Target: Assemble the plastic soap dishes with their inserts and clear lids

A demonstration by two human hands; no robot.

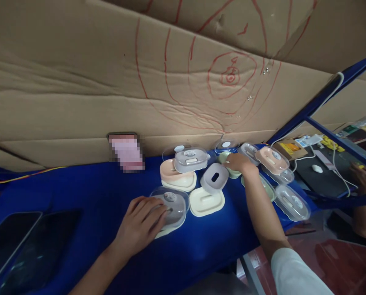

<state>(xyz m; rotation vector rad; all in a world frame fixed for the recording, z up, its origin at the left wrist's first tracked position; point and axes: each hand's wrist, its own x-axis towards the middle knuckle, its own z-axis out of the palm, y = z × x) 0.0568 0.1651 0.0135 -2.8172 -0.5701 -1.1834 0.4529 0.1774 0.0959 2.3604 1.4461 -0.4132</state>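
Left hand: the left hand lies palm down with fingers stretched out and slightly spread, fingertips resting on the clear lid of a grey box; it presses on the lid and does not close around it.
Grey box: near middle of the blue worktop, sitting on a cream base whose edge shows just below it.
Right hand: the right hand reaches to the far side, knuckles towards the camera, fingers bent down at the rim of a green dish; whether it grips the dish cannot be told.
Green dish: far middle, just right of the grey tray and touching the right hand.
Grey tray: the grey tray with an oval hole lies tilted between the two hands, overlapping a cream tray just near of it.
Stack: a pink dish on a cream one, with a lidded grey box resting on its far edge.
Right group: a pink lidded box far right, and a clear lidded box nearer, beside the right forearm.
Far edge: a loose clear lid and a blurred phone lean at the cardboard wall.
Near left: two dark screens lie flat.
Far right: another person's hand is at a separate desk.
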